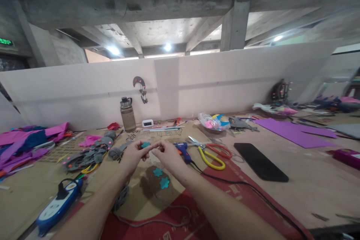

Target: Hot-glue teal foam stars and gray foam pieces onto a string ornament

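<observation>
My left hand [134, 156] pinches a small teal felt flower [145, 144] between thumb and fingers. Just to its right, my right hand [165, 154] is closed in a pinch, its fingertips meeting the left hand's; what it holds is too small to make out. Below the hands, two more teal felt flowers [161, 177] lie on a brown cardboard sheet [140, 202]. A blue glue gun [182, 150] lies just right of my right hand, its black cord running off to the lower right.
Yellow-handled scissors [209, 155] and orange-handled scissors [222, 150] lie right of the glue gun. A black slab [260, 161], purple sheets [295, 131], a water bottle [127, 114], grey felt pieces [90, 153], pink fabric [22, 142] and a blue-white power strip [57, 206] surround the work area.
</observation>
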A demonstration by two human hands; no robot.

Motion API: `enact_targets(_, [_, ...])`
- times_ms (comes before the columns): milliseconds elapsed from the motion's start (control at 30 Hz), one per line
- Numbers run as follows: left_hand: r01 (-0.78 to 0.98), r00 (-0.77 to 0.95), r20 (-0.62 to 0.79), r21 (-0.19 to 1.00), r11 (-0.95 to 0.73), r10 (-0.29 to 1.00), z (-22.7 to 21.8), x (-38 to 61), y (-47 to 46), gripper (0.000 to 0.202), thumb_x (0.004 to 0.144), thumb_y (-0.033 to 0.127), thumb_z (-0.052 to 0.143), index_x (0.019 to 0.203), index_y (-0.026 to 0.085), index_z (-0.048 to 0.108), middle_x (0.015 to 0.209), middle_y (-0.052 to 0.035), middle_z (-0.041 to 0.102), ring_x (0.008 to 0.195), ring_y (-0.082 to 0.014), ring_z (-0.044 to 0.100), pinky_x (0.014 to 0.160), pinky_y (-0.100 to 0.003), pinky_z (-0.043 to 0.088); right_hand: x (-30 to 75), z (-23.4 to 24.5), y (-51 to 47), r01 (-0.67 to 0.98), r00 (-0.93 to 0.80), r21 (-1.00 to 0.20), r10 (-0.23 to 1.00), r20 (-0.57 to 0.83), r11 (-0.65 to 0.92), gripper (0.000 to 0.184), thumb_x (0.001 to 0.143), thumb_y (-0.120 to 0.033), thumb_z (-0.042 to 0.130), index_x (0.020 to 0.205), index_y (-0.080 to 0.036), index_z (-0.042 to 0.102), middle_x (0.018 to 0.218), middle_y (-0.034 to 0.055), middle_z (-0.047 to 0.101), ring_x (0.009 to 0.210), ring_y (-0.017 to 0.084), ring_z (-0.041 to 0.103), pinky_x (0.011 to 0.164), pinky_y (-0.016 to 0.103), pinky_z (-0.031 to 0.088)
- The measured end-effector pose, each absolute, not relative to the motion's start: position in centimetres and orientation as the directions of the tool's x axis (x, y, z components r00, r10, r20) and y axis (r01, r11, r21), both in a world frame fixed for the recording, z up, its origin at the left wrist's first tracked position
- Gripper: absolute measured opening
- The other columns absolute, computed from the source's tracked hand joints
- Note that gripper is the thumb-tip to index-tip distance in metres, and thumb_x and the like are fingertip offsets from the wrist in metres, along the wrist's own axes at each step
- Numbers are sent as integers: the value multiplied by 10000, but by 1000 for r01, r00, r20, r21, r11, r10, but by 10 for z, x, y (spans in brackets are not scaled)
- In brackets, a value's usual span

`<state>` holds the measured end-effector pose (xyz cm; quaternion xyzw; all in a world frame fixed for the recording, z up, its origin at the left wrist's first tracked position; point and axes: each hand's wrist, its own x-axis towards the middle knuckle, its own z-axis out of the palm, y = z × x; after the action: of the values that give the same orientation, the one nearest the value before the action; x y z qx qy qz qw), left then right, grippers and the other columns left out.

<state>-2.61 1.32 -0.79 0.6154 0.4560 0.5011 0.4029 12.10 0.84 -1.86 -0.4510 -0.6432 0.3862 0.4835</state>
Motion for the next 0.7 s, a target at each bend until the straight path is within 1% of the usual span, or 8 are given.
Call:
enact_targets(67, [176,103,240,951,-255,965,-10,-26,13,290,631,368,708,743,141,565,492,14,571,433,-92,475,433,-196,361,124,-17,10,248,-96,-918,950,296,311,118,709,-238,570,787,-162,617,557,-59,439,525,83,396,488,206,285])
enact_targets(167, [163,141,219,957,-241,965,-16,-26,16,297,638,373,703,767,145,561,522,11,589,439,-91,480,450,-203,371,127,-14,11,295,-59,-905,951,304,308,126,703,-252,593,785,-164,631,552,-57,445,521,85,395,494,207,285])
enact_targets(367, [99,158,185,975,-201,970,-20,-25,19,285,646,353,708,759,149,544,530,20,579,464,-89,489,456,-194,364,130,-14,11,417,-76,-834,928,365,362,85,708,-214,583,720,-182,661,533,-47,457,527,90,409,515,213,276])
enact_targets(533, [81,158,166,980,-181,973,-22,-27,21,280,651,346,708,752,145,541,529,21,576,450,-79,483,446,-188,356,130,-18,11,447,-85,-811,920,383,379,89,710,-246,594,723,-195,666,541,-38,478,549,101,418,518,218,264])
enact_targets(700, [15,143,142,989,-146,979,-23,-27,23,294,613,325,741,756,139,565,531,22,569,458,-76,496,431,-178,358,130,-19,11,443,-64,-814,919,390,376,104,708,-268,593,724,-199,669,550,-35,490,560,104,427,523,217,270])
